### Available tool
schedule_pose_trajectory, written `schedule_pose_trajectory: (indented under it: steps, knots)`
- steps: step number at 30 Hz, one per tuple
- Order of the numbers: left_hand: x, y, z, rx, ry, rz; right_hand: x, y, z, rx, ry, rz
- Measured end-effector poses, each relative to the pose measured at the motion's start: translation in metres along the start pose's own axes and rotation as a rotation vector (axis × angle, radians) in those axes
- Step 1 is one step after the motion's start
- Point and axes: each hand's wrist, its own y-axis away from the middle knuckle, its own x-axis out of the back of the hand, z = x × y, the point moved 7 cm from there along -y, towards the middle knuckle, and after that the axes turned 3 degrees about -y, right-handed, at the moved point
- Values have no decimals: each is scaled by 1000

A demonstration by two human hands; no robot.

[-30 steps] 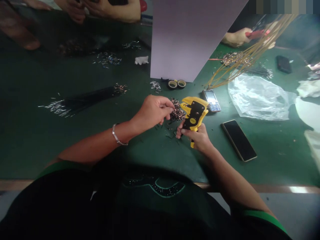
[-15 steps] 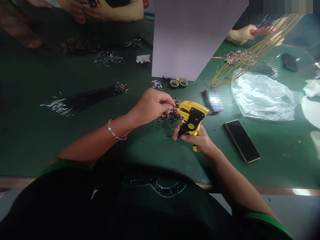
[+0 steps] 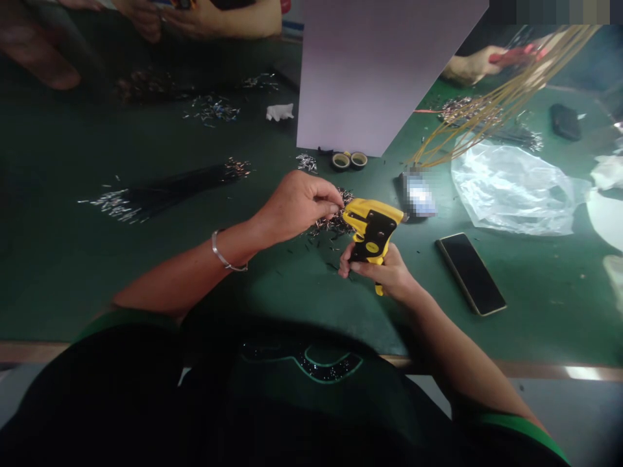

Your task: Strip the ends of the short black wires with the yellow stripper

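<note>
My right hand (image 3: 384,269) is wrapped round the handles of a yellow and black wire stripper (image 3: 374,227), whose nose points left. At that nose, my left hand (image 3: 304,204) has its thumb and forefinger pinched together. Whatever lies between those fingertips is too small to make out. Under the fingertips and the nose lies a pile of short wire pieces with coppery ends (image 3: 335,224), partly covered by the hand and tool. Dark scraps are scattered below it on the green table (image 3: 292,292).
A bundle of black wires (image 3: 175,185) lies left. Two tape rolls (image 3: 341,161) sit by an upright pale panel (image 3: 355,78). On the right are a phone (image 3: 471,274), a plastic bag (image 3: 516,188) and yellow wires (image 3: 487,113). Other people's hands (image 3: 470,67) work across the table.
My right hand's fingers have drawn slightly closer to the stripper's grip, and its black lever has moved in. The stripper has tilted a little; my left hand stays pinched at its nose.
</note>
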Motion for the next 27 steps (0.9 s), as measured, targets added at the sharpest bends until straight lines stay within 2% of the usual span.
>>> schedule_pose_trajectory:
  steps: [8, 18, 27]
  knots:
    - [1, -1, 1, -19, -16, 4, 1, 1, 4, -29, 15, 38]
    - [4, -2, 1, -39, -52, 4, -1, 3, 9, -3, 59, 23]
    - [10, -9, -5, -36, -130, -27, -5, 4, 12, -15, 117, 147]
